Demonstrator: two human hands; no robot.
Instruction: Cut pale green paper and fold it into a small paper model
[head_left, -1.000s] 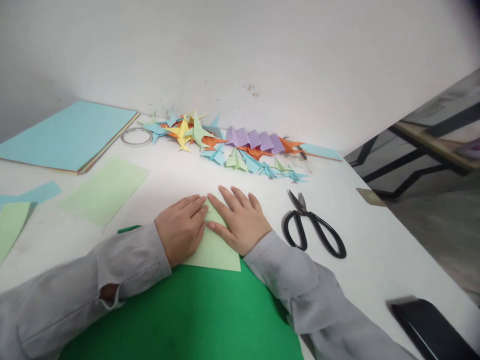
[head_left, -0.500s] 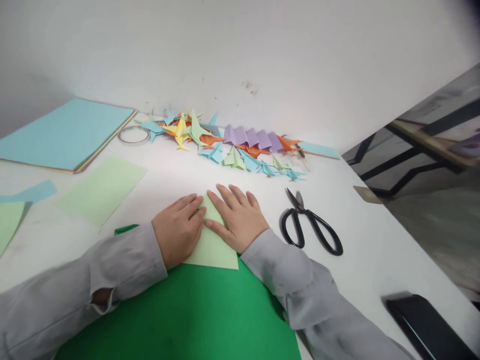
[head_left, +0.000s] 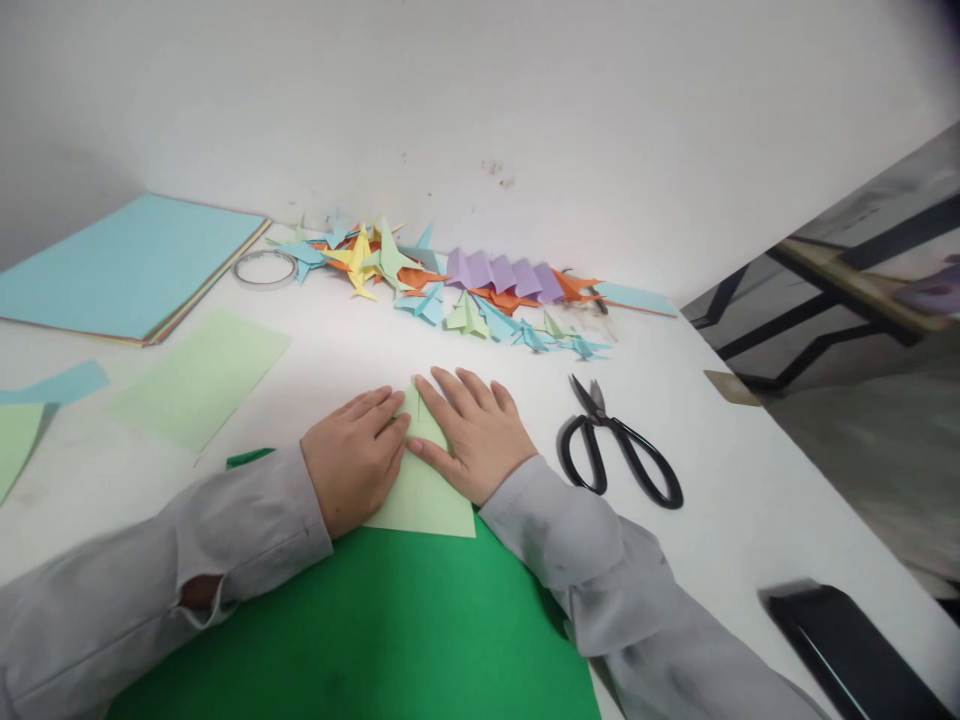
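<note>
Centre of the frame, and the light green paper [head_left: 424, 490] lies under both hands, its lower edge over a dark green sheet [head_left: 375, 620]. The left hand [head_left: 356, 458] rests palm down, fingers together; the right hand [head_left: 474, 435] spreads flat, neither gripping anything. Scissors [head_left: 599, 417] sit right of centre, folded paper shapes [head_left: 388, 258] along the upper middle.

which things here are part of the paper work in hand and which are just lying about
In use:
- pale green paper, under the left hand and right hand
- bright green sheet, beneath that paper

Apparently just lying about, untouched:
- black scissors
- folded paper shapes
- blue-topped stack
- loose pale rectangle
- black case
</note>
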